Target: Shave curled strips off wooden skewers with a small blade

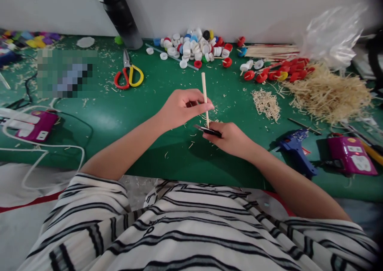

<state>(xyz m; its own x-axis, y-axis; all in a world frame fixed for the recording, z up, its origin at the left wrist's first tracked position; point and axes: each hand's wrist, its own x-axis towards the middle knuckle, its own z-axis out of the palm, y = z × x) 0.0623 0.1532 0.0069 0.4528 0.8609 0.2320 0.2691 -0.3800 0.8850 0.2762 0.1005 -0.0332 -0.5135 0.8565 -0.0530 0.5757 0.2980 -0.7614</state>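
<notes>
My left hand (pixel 186 108) pinches a pale wooden stick (pixel 204 85) between thumb and fingers, holding it nearly upright above the green table. Closed round the black handle of a utility knife (pixel 212 132) is my right hand (pixel 229 137). The knife's blade points left, and the stick's lower end meets the right fingers just above the knife. Thin wood shavings (pixel 191 145) lie scattered on the table beneath both hands.
Scissors (pixel 128 73) lie at left, near a black bottle (pixel 125 21). Bottle caps (pixel 191 45) pile up at the back. Red cap pieces (pixel 287 69), a large heap of shavings (pixel 329 91), a blue glue gun (pixel 296 149) and a purple power block (pixel 352 155) occupy the right.
</notes>
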